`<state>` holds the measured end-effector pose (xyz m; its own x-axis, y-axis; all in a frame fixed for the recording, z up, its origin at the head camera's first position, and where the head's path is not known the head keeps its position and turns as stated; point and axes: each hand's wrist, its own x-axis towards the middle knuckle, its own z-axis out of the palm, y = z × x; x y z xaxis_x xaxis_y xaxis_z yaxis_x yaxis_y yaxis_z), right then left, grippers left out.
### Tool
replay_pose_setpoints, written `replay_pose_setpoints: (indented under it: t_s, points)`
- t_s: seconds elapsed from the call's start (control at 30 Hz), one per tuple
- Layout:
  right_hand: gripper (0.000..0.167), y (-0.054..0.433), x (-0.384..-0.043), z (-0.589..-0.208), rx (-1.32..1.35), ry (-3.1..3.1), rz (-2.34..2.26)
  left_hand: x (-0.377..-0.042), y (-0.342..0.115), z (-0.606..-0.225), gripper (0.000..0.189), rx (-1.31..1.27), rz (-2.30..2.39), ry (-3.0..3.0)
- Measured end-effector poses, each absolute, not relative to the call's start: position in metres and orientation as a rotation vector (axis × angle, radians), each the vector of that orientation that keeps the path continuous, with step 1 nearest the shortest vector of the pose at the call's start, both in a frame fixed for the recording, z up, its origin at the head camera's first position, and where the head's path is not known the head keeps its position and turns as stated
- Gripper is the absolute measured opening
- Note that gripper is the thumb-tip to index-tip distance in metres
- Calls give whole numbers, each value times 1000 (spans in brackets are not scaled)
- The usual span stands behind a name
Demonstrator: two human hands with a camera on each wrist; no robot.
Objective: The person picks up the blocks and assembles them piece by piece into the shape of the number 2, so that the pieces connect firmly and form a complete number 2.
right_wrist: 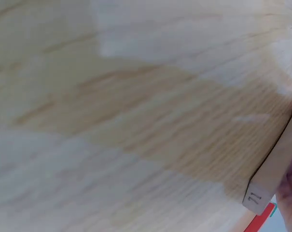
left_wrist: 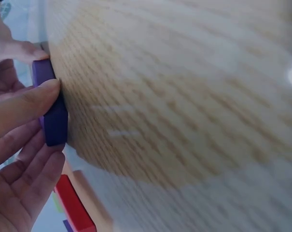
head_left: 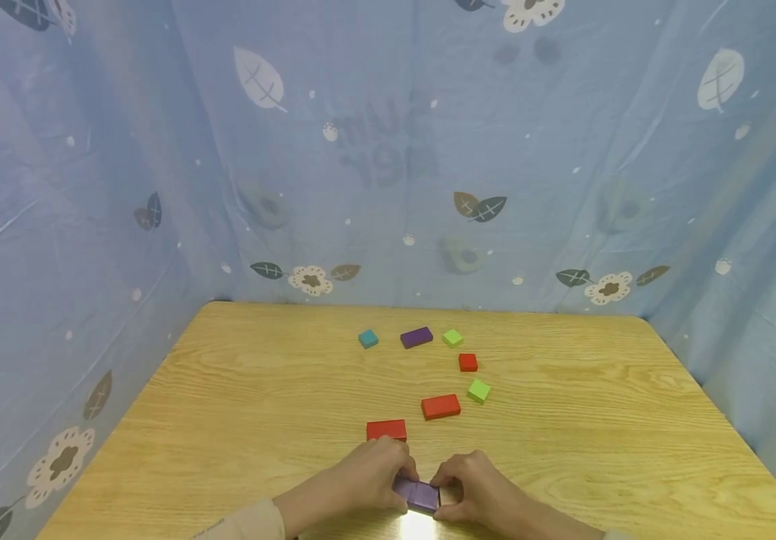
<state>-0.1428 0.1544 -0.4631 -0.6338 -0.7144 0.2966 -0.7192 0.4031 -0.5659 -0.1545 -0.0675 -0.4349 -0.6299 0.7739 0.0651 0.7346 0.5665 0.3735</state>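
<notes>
Near the front of the table, my left hand [head_left: 377,472] pinches a purple block [head_left: 423,496] by its left part. My right hand [head_left: 474,491] has thumb and fingertips at the block's right end. A thin line crosses the block's top; whether it is one piece or two I cannot tell. From the left wrist, the left thumb [left_wrist: 30,105] lies across the purple block [left_wrist: 55,126], with fingers behind it. At the right wrist view's edge, fingers meet a pale bar [right_wrist: 273,164] with dark marks on its end; its match to the purple block is unclear.
A red block [head_left: 386,430] lies just beyond my left hand, another red block [head_left: 440,406] farther right. Beyond are a green block [head_left: 479,391], small red block [head_left: 467,363], second green block [head_left: 452,337], dark purple block [head_left: 417,337] and teal block [head_left: 368,339]. A patterned blue curtain [head_left: 374,172] surrounds the table.
</notes>
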Motion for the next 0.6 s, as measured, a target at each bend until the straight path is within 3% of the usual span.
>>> replay_pose_setpoints:
  t_s: [0.2,0.33,0.43,0.6]
  points:
    - [20,153,-141,-461,1310,-2675,1114,-156,-69,-434,30,1297,537,2649]
    - [21,152,-141,-459,1294,-2722,1131,-164,-78,-425,46,1340,535,2577]
    - [21,153,-141,-458,1269,-2757,1130,-183,-95,-409,56,1293,728,2387]
    - [22,153,-142,-458,1241,-2784,1139,-229,-133,-386,57,1110,1305,1738]
